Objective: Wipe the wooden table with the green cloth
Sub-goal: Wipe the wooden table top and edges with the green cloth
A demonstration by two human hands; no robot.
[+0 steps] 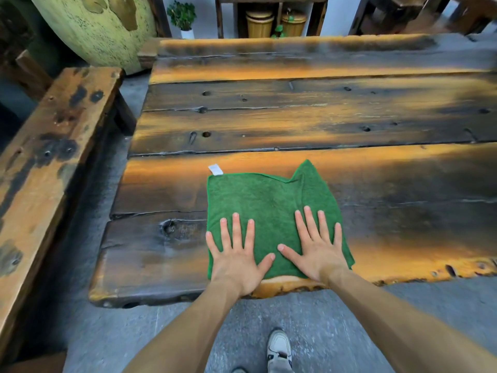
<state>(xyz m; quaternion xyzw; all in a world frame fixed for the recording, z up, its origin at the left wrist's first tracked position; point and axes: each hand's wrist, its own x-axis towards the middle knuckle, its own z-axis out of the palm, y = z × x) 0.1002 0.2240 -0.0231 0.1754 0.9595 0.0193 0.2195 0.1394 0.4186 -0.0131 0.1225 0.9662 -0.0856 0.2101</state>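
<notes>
Counter [322, 125] runs off right edge, far right corner not seen. Green cloth [266, 203]: near strip hidden under both hands, so its near hem can't be read. Big speckled pot [96, 28] cut by top edge. Side bench [40, 146] cut at left/bottom. Shoe [279, 348] partly cut at bottom.

Head camera looks steeply down, close over the table's [295, 125] near edge.
</notes>
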